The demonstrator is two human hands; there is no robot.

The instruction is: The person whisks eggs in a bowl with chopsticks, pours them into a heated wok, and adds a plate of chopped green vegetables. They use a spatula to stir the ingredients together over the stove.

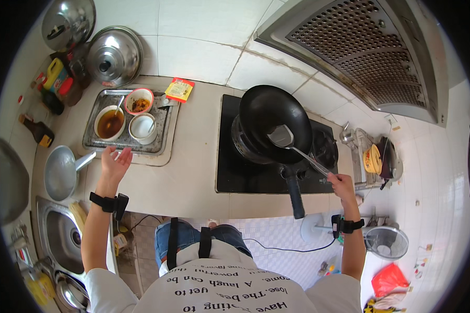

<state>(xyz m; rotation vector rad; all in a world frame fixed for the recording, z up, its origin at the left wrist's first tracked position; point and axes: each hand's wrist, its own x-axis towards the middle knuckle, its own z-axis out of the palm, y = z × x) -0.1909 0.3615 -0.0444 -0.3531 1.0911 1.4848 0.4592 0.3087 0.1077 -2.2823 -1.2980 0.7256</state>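
My right hand (341, 187) grips the handle of a metal wok spatula (282, 137), whose blade rests inside a black wok (276, 101). The wok sits tilted on the left burner of a black gas stove (229, 176), its handle towards me. My left hand (116, 162), fingers spread and holding nothing, is at the front edge of a metal tray (135, 148). On the tray stand a bowl of brown liquid (110, 124) with a spoon, a red-rimmed bowl with chili seasoning (140, 102) and a white cup (142, 126) with a spoon inside.
A saucepan (60, 172) lies left of my left hand, above the sink (64, 242). Bottles (39, 131) and pot lids (115, 56) stand at the back left. A yellow-red packet (179, 90) lies behind the tray. The range hood (356, 51) overhangs at the upper right, a dish rack (362, 137) below it.
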